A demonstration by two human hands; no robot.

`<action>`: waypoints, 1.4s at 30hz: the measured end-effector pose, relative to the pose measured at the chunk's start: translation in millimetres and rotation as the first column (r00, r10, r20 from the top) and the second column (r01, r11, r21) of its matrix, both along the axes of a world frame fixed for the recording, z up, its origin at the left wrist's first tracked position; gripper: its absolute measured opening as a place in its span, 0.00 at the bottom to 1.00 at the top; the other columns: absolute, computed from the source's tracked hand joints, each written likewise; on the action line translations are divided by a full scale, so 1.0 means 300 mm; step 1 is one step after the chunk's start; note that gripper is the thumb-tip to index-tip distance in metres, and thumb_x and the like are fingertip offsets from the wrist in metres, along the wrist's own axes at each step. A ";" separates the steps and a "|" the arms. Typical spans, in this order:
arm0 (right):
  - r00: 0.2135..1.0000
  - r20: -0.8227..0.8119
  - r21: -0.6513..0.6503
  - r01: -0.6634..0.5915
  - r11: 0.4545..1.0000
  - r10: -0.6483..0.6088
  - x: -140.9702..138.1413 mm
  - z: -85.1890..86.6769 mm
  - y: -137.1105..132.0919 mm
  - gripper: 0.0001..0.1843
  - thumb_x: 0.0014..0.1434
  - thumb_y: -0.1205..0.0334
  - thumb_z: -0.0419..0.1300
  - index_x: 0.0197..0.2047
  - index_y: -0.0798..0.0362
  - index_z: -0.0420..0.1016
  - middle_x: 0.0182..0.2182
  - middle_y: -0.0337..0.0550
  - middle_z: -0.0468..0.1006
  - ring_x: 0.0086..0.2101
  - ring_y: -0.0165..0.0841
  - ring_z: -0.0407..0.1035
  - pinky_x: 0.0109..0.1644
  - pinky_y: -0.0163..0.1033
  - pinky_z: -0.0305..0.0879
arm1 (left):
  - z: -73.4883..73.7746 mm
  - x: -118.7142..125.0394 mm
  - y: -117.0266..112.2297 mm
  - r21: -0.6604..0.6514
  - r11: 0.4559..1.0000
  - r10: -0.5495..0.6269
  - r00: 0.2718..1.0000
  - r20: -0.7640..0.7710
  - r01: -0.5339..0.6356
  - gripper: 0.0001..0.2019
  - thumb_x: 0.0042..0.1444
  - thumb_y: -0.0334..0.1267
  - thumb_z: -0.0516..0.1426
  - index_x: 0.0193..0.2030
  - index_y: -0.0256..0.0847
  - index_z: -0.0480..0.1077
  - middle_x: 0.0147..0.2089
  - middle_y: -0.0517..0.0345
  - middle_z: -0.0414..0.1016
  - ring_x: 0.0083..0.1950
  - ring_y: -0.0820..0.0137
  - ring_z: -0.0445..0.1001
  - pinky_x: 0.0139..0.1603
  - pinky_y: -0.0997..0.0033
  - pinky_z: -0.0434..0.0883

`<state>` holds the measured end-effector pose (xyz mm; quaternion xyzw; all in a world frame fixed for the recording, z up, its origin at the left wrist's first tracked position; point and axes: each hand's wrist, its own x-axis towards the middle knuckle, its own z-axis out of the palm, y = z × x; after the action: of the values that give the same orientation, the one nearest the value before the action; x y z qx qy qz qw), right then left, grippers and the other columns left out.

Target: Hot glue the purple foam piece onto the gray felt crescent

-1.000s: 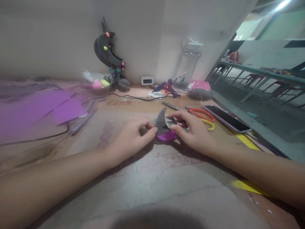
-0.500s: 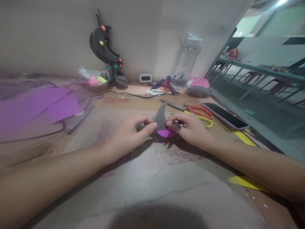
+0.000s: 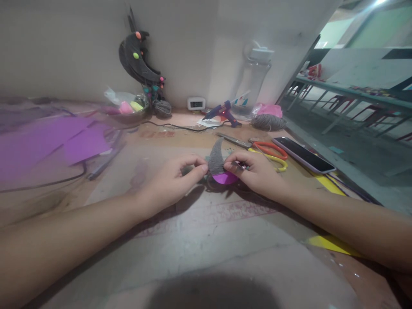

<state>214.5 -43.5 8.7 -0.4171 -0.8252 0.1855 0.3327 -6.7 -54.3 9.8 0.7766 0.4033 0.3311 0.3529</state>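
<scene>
A purple paper crescent [image 3: 224, 178] has grey yarn [image 3: 216, 158] wound round its upper part, while its lower part shows bare. My right hand [image 3: 257, 174] pinches the crescent's right edge between thumb and fingers. Small dark, shiny bits show at those fingers, too unclear to name. At the crescent's left edge, my left hand [image 3: 183, 174] has thumb and forefinger pressed together. Whatever is between those fingertips is too small to make out.
Behind the hands lie scissors [image 3: 269, 150], a phone [image 3: 304, 154], a glue gun [image 3: 222, 114] and a ball of grey yarn [image 3: 268, 122]. Purple sheets [image 3: 86, 143] lie left. A dark crescent [image 3: 137, 58] with coloured balls leans by the wall; a bottle [image 3: 254, 81] stands right.
My left fingertips have shifted slightly left, from over the yarn-wound part to the crescent's edge. My right hand keeps its pinch in nearly the same place.
</scene>
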 end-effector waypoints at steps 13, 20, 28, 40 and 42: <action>0.999 0.016 0.063 -0.047 0.997 0.046 0.006 -0.010 0.007 0.07 0.59 0.66 0.57 0.30 0.54 0.74 0.26 0.38 0.76 0.27 0.28 0.66 0.31 0.32 0.59 | -0.011 -0.004 0.005 -0.019 1.000 0.002 0.998 -0.056 -0.003 0.17 0.62 0.50 0.50 0.32 0.41 0.70 0.32 0.61 0.72 0.36 0.68 0.69 0.37 0.71 0.64; 0.999 0.028 0.066 -0.036 0.997 0.034 0.003 -0.007 0.007 0.08 0.59 0.64 0.57 0.29 0.54 0.74 0.26 0.39 0.76 0.27 0.28 0.67 0.32 0.33 0.59 | -0.021 -0.002 0.020 -0.103 0.992 -0.064 0.996 0.069 0.071 0.16 0.63 0.46 0.50 0.30 0.40 0.69 0.30 0.61 0.69 0.35 0.70 0.67 0.36 0.72 0.64; 0.998 0.041 0.080 -0.061 0.995 0.058 0.004 -0.006 0.006 0.08 0.59 0.65 0.56 0.30 0.54 0.74 0.25 0.39 0.76 0.27 0.28 0.66 0.31 0.33 0.58 | -0.013 0.000 0.013 -0.110 0.991 -0.064 0.996 0.070 0.071 0.15 0.62 0.46 0.51 0.31 0.40 0.70 0.31 0.61 0.70 0.34 0.71 0.68 0.34 0.73 0.65; 0.995 0.096 0.297 -0.037 0.954 0.009 0.025 -0.022 -0.016 0.17 0.59 0.53 0.59 0.47 0.55 0.68 0.36 0.46 0.74 0.32 0.34 0.66 0.34 0.38 0.62 | -0.007 -0.005 -0.001 -0.004 0.990 0.135 0.978 -0.157 -0.138 0.15 0.58 0.51 0.53 0.32 0.42 0.71 0.29 0.64 0.75 0.28 0.72 0.68 0.29 0.72 0.62; 0.989 0.139 0.371 -0.089 0.924 0.039 0.028 -0.019 -0.028 0.17 0.63 0.53 0.54 0.51 0.54 0.66 0.38 0.47 0.74 0.34 0.35 0.67 0.37 0.40 0.63 | -0.008 -0.005 -0.002 -0.003 0.990 0.139 0.977 -0.164 -0.141 0.16 0.58 0.51 0.53 0.32 0.42 0.70 0.28 0.64 0.74 0.27 0.72 0.67 0.29 0.72 0.62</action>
<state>222.8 -51.7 3.2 -0.3295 -0.8784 0.0074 0.3461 -8.1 -54.8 7.5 0.7682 0.4870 0.2872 0.3003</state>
